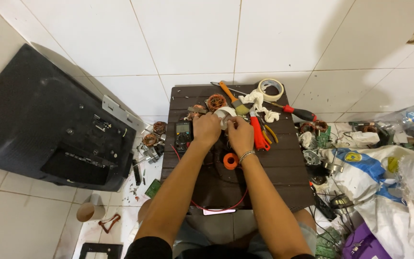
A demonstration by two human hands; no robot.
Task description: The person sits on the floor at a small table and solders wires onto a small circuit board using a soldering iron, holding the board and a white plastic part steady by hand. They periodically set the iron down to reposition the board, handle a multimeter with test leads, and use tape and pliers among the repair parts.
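Over the dark slatted table (283, 168) I see my left hand (206, 129) and right hand (240, 134) with fingers pinched together on a white tape roll (224, 114) between them, an orange spool (230, 160) just below my right wrist.

A small white, rounded part (224, 115) sits pinched between the left grip (207, 129) and the right grip (240, 134) — mostly hidden by fingers, only its pale curved upper edge showing, just above the knuckles.
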